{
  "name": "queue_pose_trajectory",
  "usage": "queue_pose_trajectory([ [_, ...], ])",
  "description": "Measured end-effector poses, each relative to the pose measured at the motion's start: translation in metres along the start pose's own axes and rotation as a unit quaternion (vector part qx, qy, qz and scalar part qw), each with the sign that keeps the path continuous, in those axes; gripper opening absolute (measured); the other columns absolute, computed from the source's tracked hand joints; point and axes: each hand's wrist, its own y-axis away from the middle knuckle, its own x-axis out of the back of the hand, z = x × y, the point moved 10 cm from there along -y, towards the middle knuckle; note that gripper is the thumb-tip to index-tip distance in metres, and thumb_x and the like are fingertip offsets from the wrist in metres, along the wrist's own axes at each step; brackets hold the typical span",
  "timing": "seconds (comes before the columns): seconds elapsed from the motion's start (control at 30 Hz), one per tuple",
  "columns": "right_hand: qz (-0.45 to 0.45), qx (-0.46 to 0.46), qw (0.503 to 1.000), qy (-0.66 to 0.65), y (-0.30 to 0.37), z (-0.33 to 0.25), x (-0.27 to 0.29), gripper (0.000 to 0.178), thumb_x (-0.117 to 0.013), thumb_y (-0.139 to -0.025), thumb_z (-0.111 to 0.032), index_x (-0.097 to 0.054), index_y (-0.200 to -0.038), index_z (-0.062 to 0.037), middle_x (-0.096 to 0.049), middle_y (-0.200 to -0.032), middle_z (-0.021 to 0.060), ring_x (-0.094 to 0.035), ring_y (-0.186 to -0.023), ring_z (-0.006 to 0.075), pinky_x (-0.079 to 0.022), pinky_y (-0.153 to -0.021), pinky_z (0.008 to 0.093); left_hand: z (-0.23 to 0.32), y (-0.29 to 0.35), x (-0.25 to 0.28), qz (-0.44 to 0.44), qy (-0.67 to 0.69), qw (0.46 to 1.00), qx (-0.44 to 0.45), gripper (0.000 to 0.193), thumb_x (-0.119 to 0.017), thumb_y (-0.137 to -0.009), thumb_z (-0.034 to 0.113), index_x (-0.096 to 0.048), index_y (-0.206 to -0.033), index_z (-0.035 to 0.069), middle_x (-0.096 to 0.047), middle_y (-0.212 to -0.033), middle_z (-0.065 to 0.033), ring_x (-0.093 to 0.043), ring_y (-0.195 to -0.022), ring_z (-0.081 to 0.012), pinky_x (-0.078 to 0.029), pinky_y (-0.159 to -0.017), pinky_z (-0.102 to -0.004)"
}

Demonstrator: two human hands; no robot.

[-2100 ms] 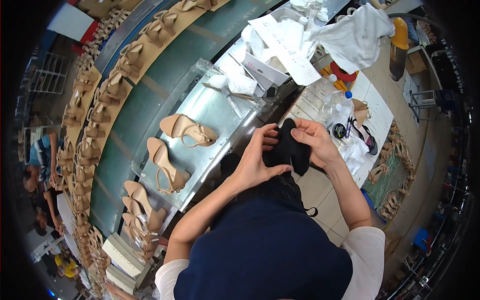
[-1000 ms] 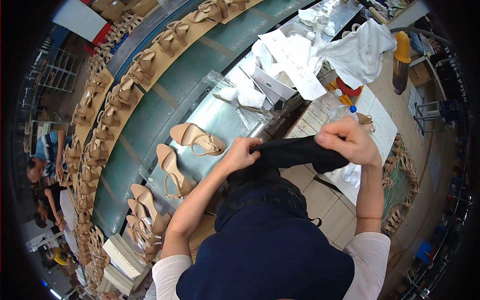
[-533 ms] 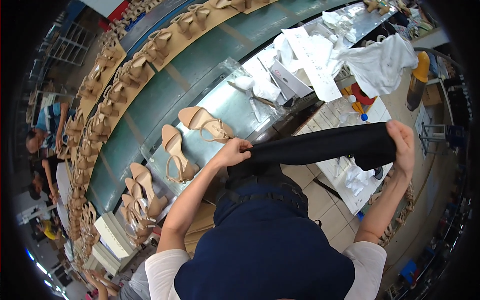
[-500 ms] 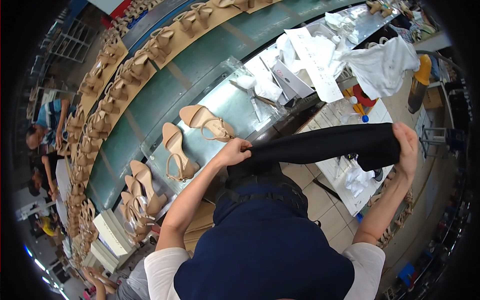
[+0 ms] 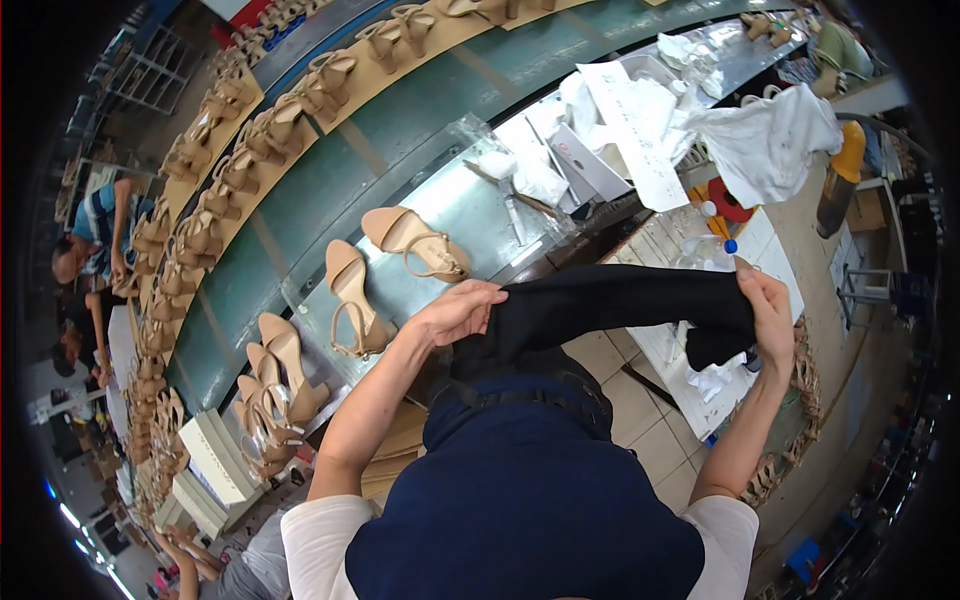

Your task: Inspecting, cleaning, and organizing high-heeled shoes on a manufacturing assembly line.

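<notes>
A long piece of black cloth (image 5: 620, 297) stretches between my two hands in front of my waist. My left hand (image 5: 462, 311) pinches its left end, beside the bench edge. My right hand (image 5: 768, 312) grips the other end, where a fold of the cloth hangs down. Just beyond my left hand, a beige high-heeled sandal (image 5: 412, 240) lies on the glass-topped bench. A second beige sandal (image 5: 350, 292) with an ankle strap lies to its left.
Several beige sandals (image 5: 283, 352) stand at the left by cream boxes (image 5: 215, 452). A green conveyor (image 5: 400, 150) carries rows of sandals. White cloths (image 5: 770, 135) and a yellow-capped bottle (image 5: 843, 165) are at the right, above a white side table (image 5: 655, 365). Other people (image 5: 90, 240) sit at far left.
My right hand has moved left and slightly down, closer to my left hand, so the black cloth is less taut and sags more. My left hand has shifted little.
</notes>
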Motion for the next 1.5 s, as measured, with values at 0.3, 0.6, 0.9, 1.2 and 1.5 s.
queue_pose_trajectory([
  [0.3, -0.032, 0.014, 0.999, 0.007, -0.006, 0.006, -0.016, 0.032, -0.052, -0.093, -0.021, -0.054, -0.066, -0.0036, -0.045, -0.061, -0.0101, -0.036, -0.056, -0.0015, -0.028, -0.048, 0.0183, -0.026, -0.003, 0.020, -0.083, 0.155, 0.984, 0.004, 0.026, -0.045, -0.092, 0.018, -0.058, -0.099, -0.004, -0.067, -0.091, -0.0110, -0.066, -0.079, -0.0193, -0.054, -0.069, -0.0301],
  [0.6, -0.127, -0.006, 0.989, 0.075, 0.001, 0.013, -0.064, 0.032, -0.056, -0.090, -0.025, -0.051, -0.066, -0.0036, -0.043, -0.061, -0.0076, -0.039, -0.057, 0.0029, -0.032, -0.050, 0.0231, -0.007, 0.011, -0.055, -0.289, 0.317, 0.903, 0.019, 0.034, -0.038, -0.094, 0.023, -0.058, -0.102, -0.004, -0.064, -0.104, -0.0143, -0.064, -0.091, -0.0242, -0.051, -0.083, -0.0372],
  [0.9, -0.054, 0.259, 0.916, 0.303, 0.045, -0.055, -0.188, 0.027, -0.072, -0.071, -0.023, -0.059, -0.084, -0.0035, -0.052, -0.078, 0.0103, -0.052, -0.079, 0.0287, -0.044, -0.069, 0.0387, -0.035, -0.007, -0.088, -0.050, 0.191, 0.980, 0.000, 0.022, -0.045, -0.093, 0.028, -0.055, -0.090, 0.008, -0.062, -0.086, -0.0030, -0.057, -0.076, -0.0128, -0.043, -0.070, -0.0272],
  [1.2, -0.134, 0.278, 0.905, 0.292, 0.035, -0.060, -0.213, 0.024, -0.069, -0.071, -0.010, -0.058, -0.090, -0.0003, -0.060, -0.079, 0.0119, -0.057, -0.075, 0.0283, -0.046, -0.066, 0.0371, -0.027, -0.003, -0.091, -0.052, 0.196, 0.978, -0.048, 0.028, -0.038, -0.095, 0.032, -0.051, -0.105, 0.009, -0.058, -0.099, -0.0036, -0.053, -0.088, -0.0136, -0.039, -0.082, -0.0298],
  [1.5, -0.320, 0.119, 0.938, 0.061, 0.014, -0.065, -0.235, 0.003, -0.051, -0.085, 0.000, -0.053, -0.088, -0.0003, -0.050, -0.072, 0.0042, -0.043, -0.066, 0.0093, -0.038, -0.060, 0.0233, 0.076, 0.082, -0.049, 0.153, -0.506, 0.800, -0.284, 0.049, -0.073, -0.067, 0.015, -0.052, -0.109, 0.000, -0.059, -0.096, -0.0116, -0.058, -0.092, -0.0217, -0.046, -0.080, -0.0340],
])
